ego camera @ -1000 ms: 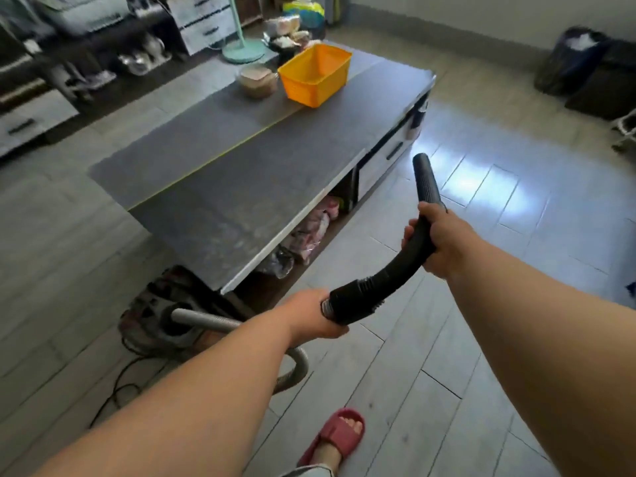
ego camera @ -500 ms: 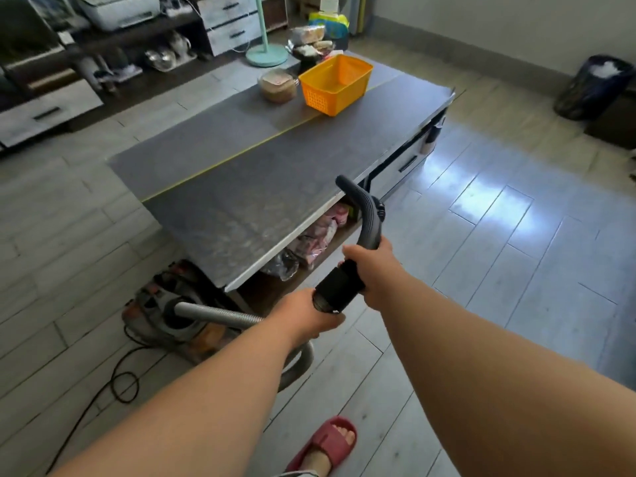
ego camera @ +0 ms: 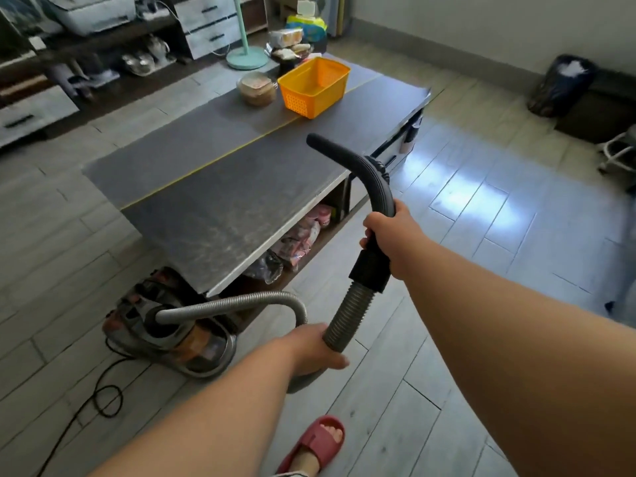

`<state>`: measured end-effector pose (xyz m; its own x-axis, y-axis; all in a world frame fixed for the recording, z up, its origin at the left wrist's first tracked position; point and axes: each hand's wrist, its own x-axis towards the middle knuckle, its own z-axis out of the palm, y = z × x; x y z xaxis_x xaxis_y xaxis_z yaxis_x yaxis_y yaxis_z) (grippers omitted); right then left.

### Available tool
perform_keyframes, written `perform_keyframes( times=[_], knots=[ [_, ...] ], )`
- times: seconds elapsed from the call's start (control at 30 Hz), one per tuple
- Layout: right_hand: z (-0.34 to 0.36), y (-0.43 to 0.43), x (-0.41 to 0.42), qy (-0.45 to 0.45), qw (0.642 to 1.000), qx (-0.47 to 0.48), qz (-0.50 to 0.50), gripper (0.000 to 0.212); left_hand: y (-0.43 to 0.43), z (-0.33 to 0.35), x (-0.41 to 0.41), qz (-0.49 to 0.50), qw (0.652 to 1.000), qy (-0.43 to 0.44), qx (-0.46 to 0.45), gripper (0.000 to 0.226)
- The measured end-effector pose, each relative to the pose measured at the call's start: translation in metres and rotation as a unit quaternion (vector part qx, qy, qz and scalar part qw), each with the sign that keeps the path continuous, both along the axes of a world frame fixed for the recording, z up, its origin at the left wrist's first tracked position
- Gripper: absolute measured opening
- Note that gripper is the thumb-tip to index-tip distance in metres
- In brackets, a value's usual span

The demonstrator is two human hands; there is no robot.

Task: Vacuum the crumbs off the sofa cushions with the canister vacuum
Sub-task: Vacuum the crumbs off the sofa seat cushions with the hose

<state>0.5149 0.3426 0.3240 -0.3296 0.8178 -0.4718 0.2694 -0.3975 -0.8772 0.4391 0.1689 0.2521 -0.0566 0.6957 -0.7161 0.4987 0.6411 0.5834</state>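
My right hand (ego camera: 392, 235) grips the black curved handle (ego camera: 373, 177) of the vacuum hose, which stands nearly upright with its open end pointing up and left over the table. My left hand (ego camera: 313, 349) holds the grey ribbed hose (ego camera: 347, 315) just below the black collar. The hose loops left and down into the canister vacuum (ego camera: 172, 325), which sits on the floor beside the table's near corner. No sofa or cushion is in view.
A low grey coffee table (ego camera: 220, 201) stands ahead with an orange basket (ego camera: 315, 87) and a food container (ego camera: 257, 88) on it. A black power cord (ego camera: 103, 397) trails on the floor at left. My red-slippered foot (ego camera: 318, 442) is below. A dark bag (ego camera: 561, 87) sits far right.
The handle has swung from lying off to the right to standing upright near the table. My left hand slid down from the black collar onto the ribbed hose, and more hose now shows.
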Motion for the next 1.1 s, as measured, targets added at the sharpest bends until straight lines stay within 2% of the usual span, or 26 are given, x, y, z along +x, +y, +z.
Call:
perform_keyframes(
  times=[0.1, 0.23, 0.43, 0.57, 0.67, 0.77, 0.93, 1.03, 1.1],
  knots=[
    [0.030, 0.032, 0.043, 0.031, 0.995, 0.010, -0.092, 0.041, 0.039, 0.017, 0.013, -0.013, 0.999, 0.020, 0.048, 0.022],
    [0.064, 0.062, 0.108, 0.102, 0.969, 0.008, -0.224, 0.042, 0.099, 0.046, 0.036, -0.027, 0.986, 0.071, 0.148, 0.027],
    [0.081, 0.064, 0.202, 0.164, 0.925, 0.001, -0.341, 0.035, 0.169, 0.090, 0.127, -0.132, 0.962, 0.070, 0.229, 0.042],
    [0.080, 0.056, 0.260, 0.187, 0.902, 0.001, -0.390, 0.032, 0.180, 0.107, 0.193, -0.191, 0.953, 0.035, 0.234, 0.043],
    [0.087, 0.048, 0.311, 0.240, 0.877, -0.035, -0.415, 0.023, 0.174, 0.117, 0.223, -0.252, 0.944, -0.005, 0.214, 0.033],
    [0.099, 0.031, 0.365, 0.310, 0.834, -0.050, -0.453, 0.015, 0.167, 0.128, 0.253, -0.324, 0.925, -0.062, 0.186, 0.027],
    [0.117, -0.015, 0.439, 0.383, 0.762, 0.027, -0.521, 0.018, 0.163, 0.152, 0.309, -0.426, 0.882, -0.149, 0.136, 0.025],
    [0.122, -0.054, 0.472, 0.369, 0.702, 0.054, -0.606, 0.022, 0.160, 0.162, 0.346, -0.484, 0.850, -0.146, 0.152, 0.029],
    [0.124, -0.086, 0.491, 0.372, 0.642, 0.055, -0.668, 0.021, 0.152, 0.164, 0.371, -0.517, 0.826, -0.116, 0.194, 0.031]
  ],
)
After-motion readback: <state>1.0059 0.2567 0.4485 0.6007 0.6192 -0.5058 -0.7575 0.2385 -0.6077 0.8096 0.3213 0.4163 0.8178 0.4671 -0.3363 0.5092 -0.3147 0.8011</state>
